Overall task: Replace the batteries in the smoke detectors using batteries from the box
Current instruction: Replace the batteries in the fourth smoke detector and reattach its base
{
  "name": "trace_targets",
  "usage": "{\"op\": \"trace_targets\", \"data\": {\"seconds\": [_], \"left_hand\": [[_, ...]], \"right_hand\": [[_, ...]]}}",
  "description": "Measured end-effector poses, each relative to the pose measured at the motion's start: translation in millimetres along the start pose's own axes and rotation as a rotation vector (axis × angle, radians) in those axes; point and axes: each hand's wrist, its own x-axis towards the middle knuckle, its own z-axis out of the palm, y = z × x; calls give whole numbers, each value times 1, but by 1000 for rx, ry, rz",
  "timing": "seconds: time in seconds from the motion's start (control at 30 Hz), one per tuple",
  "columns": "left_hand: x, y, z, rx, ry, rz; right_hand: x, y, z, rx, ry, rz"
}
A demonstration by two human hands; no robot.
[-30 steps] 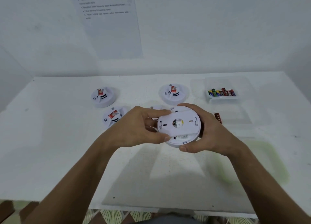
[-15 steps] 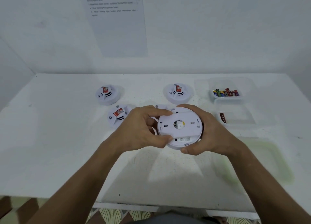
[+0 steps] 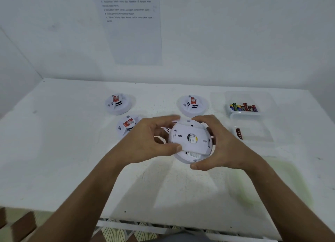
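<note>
A round white smoke detector (image 3: 191, 142) is held above the table, its back plate turned up toward me. My right hand (image 3: 221, 143) cups its right rim, thumb at the near edge. My left hand (image 3: 150, 140) pinches the back plate at its left edge, with fingers over the top and thumb below. Three more detectors with red labels lie on the table: one at the back left (image 3: 118, 103), one left of my hands (image 3: 127, 126), one at the back middle (image 3: 193, 105). A clear box (image 3: 244, 98) at the right holds several batteries (image 3: 243, 107).
A second clear tray (image 3: 257, 132) in front of the box holds one dark red battery (image 3: 239, 133). A printed sheet (image 3: 130, 24) hangs on the wall behind. A white object (image 3: 165, 129) shows partly between my hands. The white table (image 3: 63, 151) ends near me at its front edge.
The back plate has turned slightly under my left hand while my right hand keeps the body still. The view has shifted a little, so everything sits further right.
</note>
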Motion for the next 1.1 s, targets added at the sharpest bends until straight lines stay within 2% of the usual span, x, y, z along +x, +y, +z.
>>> {"op": "trace_targets", "data": {"seconds": [0.1,0.17,0.23,0.3,0.4,0.5,0.57,0.73,0.93,1.1], "left_hand": [[-1,8,0,-152,-31,20],[-3,11,1,-221,-59,42],[-4,8,3,-159,-14,71],[-5,0,6,-47,30,68],[-11,-7,13,95,-65,-29],[-13,-8,21,-10,-121,-26],[-13,-7,21,-49,-72,10],[-15,-6,13,35,-16,42],[-12,3,0,105,-71,88],[-10,1,-5,191,-69,69]], "right_hand": [[-3,-3,-1,-210,-14,1],[-4,-3,-1,-258,-36,-11],[-3,-2,-1,-191,-30,-22],[-3,0,-1,5,-10,-45],[-4,5,1,217,50,-85],[-2,7,8,288,78,-94],[-2,9,11,306,92,-76],[-3,11,8,223,73,-41],[-3,7,4,186,-3,-8],[-4,6,8,152,25,3]]}}
